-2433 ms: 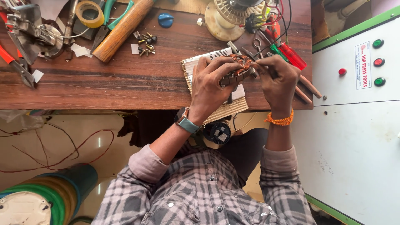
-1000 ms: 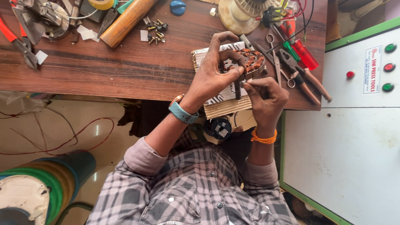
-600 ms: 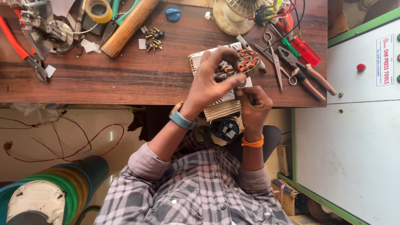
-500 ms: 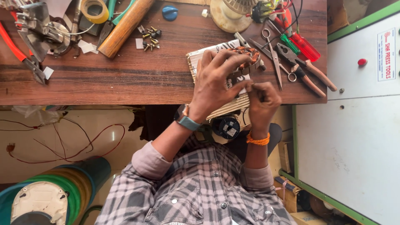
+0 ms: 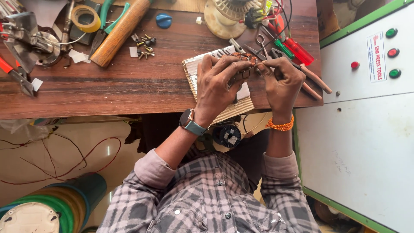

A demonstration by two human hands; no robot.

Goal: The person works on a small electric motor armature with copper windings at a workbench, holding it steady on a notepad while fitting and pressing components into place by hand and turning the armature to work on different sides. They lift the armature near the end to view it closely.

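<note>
**Right hand comes up to meet the winding**

Half a second back I had the right hand (image 5: 282,82) lower, near the front edge of the card (image 5: 192,73). Now it has risen level with the left hand (image 5: 222,82), and its fingertips (image 5: 263,68) pinch narrowly at the right end of the copper winding (image 5: 243,57). I cannot tell whether they grip a wire strand or the winding itself.

The left hand has scarcely moved. It stays cupped over the winding, fingers curled and pressing it down onto the card, which lies on the bench (image 5: 129,95) at its front edge.

I read this as a shift from steadying to fine work, with one hand clamping and the other working at the winding's end.

The scissors (image 5: 261,43), screwdrivers (image 5: 297,49) and pliers (image 5: 318,83) lie just beyond the right hand, untouched. The hammer (image 5: 120,32) and loose screws (image 5: 144,43) lie well off to the left. A wire spool (image 5: 227,135) sits below the bench edge, near the lap.
</note>
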